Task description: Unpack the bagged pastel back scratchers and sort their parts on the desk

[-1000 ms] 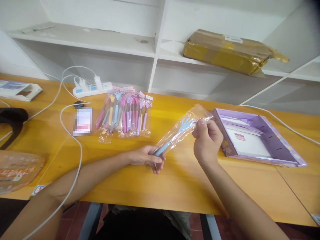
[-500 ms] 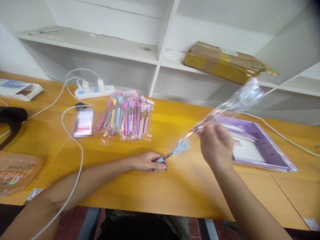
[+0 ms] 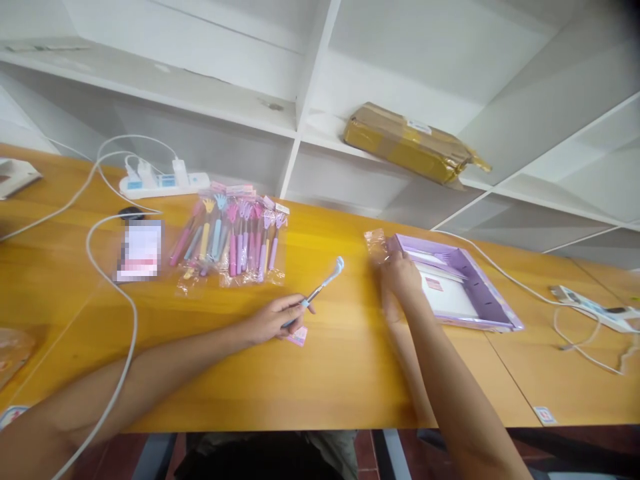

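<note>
My left hand [image 3: 274, 320] is closed round the handle of a blue back scratcher [image 3: 316, 292], whose small claw-shaped head points up and away to the right. A pink card [image 3: 299, 336] shows just below those fingers. Farther right, my right hand [image 3: 404, 277] is closed on a crumpled clear plastic wrapper [image 3: 376, 245], right beside the left wall of a purple box [image 3: 480, 280]. Its fingertips are partly hidden. Inside the box are white sheets and a purple claw-headed piece. Several packaged back scratchers [image 3: 233, 240] in pink, purple, yellow and blue lie left of centre.
A phone with a blurred screen [image 3: 140, 250] lies at the left, near a white power strip [image 3: 165, 185]. Its white cable [image 3: 131, 313] crosses my left forearm. A taped cardboard box [image 3: 405, 143] rests on the shelf. Another power strip [image 3: 595, 308] is at the far right.
My right hand has come down with the plastic wrapper to the table beside the purple box. My left hand still holds the back scratcher, now turned edge-on. The view has shifted right.
</note>
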Demonstrator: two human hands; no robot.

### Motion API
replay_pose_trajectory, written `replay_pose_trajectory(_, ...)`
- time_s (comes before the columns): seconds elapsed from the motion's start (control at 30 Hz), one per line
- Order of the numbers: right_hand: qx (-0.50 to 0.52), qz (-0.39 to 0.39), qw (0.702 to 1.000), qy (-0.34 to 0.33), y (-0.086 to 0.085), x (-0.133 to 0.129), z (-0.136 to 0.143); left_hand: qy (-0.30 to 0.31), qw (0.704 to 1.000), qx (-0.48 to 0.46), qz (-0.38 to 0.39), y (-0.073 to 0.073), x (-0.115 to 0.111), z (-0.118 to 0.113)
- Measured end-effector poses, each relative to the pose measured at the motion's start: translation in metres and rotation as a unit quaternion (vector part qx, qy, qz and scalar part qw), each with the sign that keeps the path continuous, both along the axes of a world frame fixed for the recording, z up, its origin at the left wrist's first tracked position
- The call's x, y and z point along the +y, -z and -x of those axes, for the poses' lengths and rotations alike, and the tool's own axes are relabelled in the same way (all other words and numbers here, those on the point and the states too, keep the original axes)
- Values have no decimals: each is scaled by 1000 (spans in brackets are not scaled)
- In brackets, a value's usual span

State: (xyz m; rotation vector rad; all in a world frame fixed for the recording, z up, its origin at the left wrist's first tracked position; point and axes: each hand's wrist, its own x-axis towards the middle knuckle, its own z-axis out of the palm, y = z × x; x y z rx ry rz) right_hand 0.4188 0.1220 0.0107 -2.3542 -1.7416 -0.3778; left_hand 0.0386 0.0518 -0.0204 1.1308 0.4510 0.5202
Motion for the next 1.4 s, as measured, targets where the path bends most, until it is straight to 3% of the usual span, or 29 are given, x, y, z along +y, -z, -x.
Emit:
replay_pose_trajectory(0.1, 13, -104, 994, -22, -1, -8, 17, -64, 996, 15, -54, 0, -1, 0)
replay_pose_trajectory(0.17, 120, -110, 978, -130, -4, -22, 42, -107, 987, 50, -109, -2, 0, 1)
replay_pose_trajectory(0.23, 291, -2, 917, -274, -4, -42, 78, -136, 961, 128, -203, -6, 1, 2)
replay_pose_trajectory(0.3, 432, 151, 806, -375, 2, -66, 118, -128, 906, 241, -324, -9, 2, 4)
replay_pose_trajectory(0.33, 481, 189, 764, -386, 7, -76, 137, -112, 867, 298, -383, -9, 2, 4)
replay_pose_trajectory(0.4, 559, 204, 728, -342, 16, -93, 167, -73, 780, 386, -488, -8, 1, 5)
replay_pose_trajectory(0.5, 609, 184, 731, -245, 25, -104, 188, -40, 675, 427, -601, -1, 0, 5)
replay_pose_trajectory(0.57, 620, 176, 729, -229, 27, -104, 188, -32, 643, 414, -644, 1, 1, 5)
replay_pose_trajectory(0.67, 651, 161, 703, -237, 29, -102, 182, -22, 633, 404, -660, -2, 5, 6)
replay_pose_trajectory(0.77, 688, 152, 668, -240, 33, -104, 179, -4, 643, 410, -646, -12, 11, 7)
replay_pose_trajectory(0.87, 704, 153, 650, -240, 35, -106, 178, -3, 676, 406, -615, -21, 15, 7)
replay_pose_trajectory(1.0, 702, 139, 651, -254, 30, -105, 175, -41, 739, 369, -562, -28, 20, 10)
replay_pose_trajectory(1.07, 701, 135, 650, -262, 26, -105, 173, -51, 756, 355, -548, -30, 23, 12)
replay_pose_trajectory(1.27, 710, 116, 642, -265, 28, -103, 167, -41, 731, 373, -571, -32, 29, 19)
replay_pose_trajectory(1.4, 727, 85, 632, -253, 31, -94, 148, -49, 704, 399, -585, -28, 40, 28)
